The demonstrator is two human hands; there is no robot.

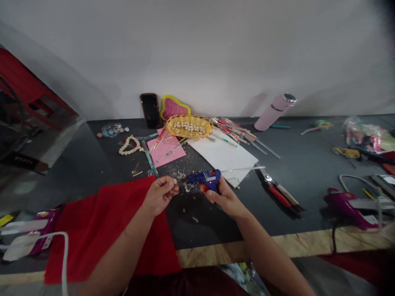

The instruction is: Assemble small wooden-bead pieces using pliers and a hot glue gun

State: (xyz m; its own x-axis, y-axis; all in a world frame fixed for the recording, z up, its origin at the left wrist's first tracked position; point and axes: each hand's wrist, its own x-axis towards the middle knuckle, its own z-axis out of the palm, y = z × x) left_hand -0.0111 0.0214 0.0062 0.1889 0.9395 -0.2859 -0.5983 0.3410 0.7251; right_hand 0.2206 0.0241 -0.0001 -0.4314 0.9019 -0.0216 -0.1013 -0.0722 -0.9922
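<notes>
In my right hand [226, 198] is a blue hot glue gun [200, 177], its nozzle pointing left and a small light glowing on its side. A clear glue stick [239, 169] sticks out of its back end. The fingers of my left hand [162, 193] are pinched on a small pale bead [175, 181] close to the nozzle; most of the bead is hidden by my fingertips. Below my left hand lies a red cloth [117, 205]. Bits of glue and crumbs [185, 164] are scattered around the gun on the dark table.
A yellow basket [173, 132] of pale beads stands at the back, near a phone [150, 111] and wrapped sticks [230, 129]. White paper [222, 150], pink paper [168, 154], a beaded heart [131, 146], red-handled pliers [279, 193], a pink bottle [273, 111] and purple power strips [352, 207] lie around.
</notes>
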